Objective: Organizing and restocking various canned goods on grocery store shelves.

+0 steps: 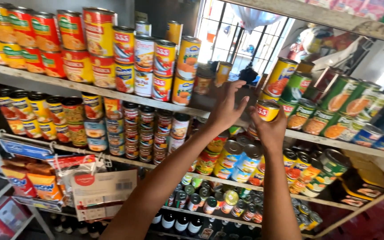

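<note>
Wooden shelves (pixel 112 94) carry everything, and we see the tins stacked two high along their front edges, faces outward, so each row can be read at a glance. Toward the right end of the upper shelf stand tilted green and yellow cans (pixel 334 104), leaning as the board slopes. Our left hand (pixel 224 109) is raised flat against that shelf's front edge, fingers spread and holding nothing, seemingly steadying. Our right hand (pixel 270 129) grips a small yellow tin (pixel 267 110) from below, fingers clamped round its side, lid facing us, just beside the leaning cans.
</note>
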